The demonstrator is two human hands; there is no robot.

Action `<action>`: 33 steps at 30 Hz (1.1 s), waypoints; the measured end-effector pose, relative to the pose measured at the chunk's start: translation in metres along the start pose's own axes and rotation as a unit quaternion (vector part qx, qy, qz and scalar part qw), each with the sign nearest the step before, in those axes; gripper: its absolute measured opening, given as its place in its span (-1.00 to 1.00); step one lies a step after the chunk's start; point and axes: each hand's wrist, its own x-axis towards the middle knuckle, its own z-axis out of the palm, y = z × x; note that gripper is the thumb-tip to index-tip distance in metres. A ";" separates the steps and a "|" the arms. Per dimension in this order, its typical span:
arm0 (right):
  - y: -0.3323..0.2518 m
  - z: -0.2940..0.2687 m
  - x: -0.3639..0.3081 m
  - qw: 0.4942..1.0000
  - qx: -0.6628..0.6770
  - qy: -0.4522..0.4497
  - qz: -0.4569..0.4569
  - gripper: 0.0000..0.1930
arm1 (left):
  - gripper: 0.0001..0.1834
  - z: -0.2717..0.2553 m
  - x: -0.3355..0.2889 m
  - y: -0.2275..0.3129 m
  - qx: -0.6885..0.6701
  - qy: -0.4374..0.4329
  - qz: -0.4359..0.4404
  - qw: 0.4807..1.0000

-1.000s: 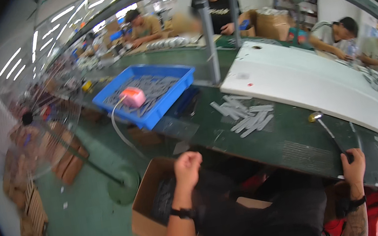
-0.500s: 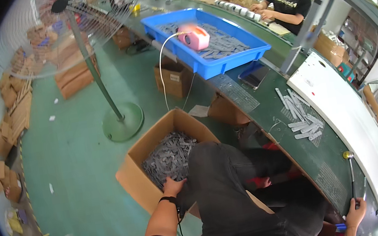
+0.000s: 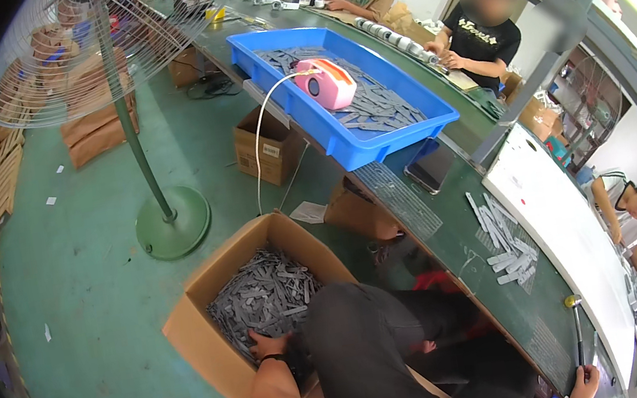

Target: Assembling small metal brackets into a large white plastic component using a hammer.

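Your left hand (image 3: 269, 345) reaches into the cardboard box (image 3: 213, 361) beside your knee (image 3: 351, 327), its fingers against the heap of grey strips (image 3: 266, 290); I cannot tell whether they grip any. Your right hand (image 3: 584, 388) has its fingers curled around the dark handle of the yellow-headed hammer (image 3: 578, 324), over the bench (image 3: 507, 311), near the white board (image 3: 564, 197). Loose pale strips (image 3: 508, 261) lie beyond the hammer.

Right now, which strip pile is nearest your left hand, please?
The pile in the cardboard box; the others lie in the blue tray and on the table.
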 end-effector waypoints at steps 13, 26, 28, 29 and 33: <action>-0.030 0.003 -0.008 0.994 -0.102 -0.016 0.023 -0.52 | 0.31 -0.016 0.011 0.011 0.040 -0.041 0.119 0.991; -0.070 -0.004 -0.024 0.991 -0.110 -0.006 0.070 -0.46 | 0.12 0.022 0.009 0.024 0.150 -0.126 0.329 0.924; -0.040 -0.003 -0.014 0.993 -0.109 0.025 0.033 -0.48 | 0.16 0.033 0.014 0.018 0.169 -0.112 0.331 0.921; -0.036 0.000 -0.012 0.994 -0.102 0.028 0.037 -0.48 | 0.20 0.033 0.019 0.011 0.187 -0.087 0.317 0.926; -0.011 0.008 -0.002 0.994 -0.106 0.010 -0.007 -0.52 | 0.25 0.041 0.032 0.003 0.202 -0.060 0.324 0.922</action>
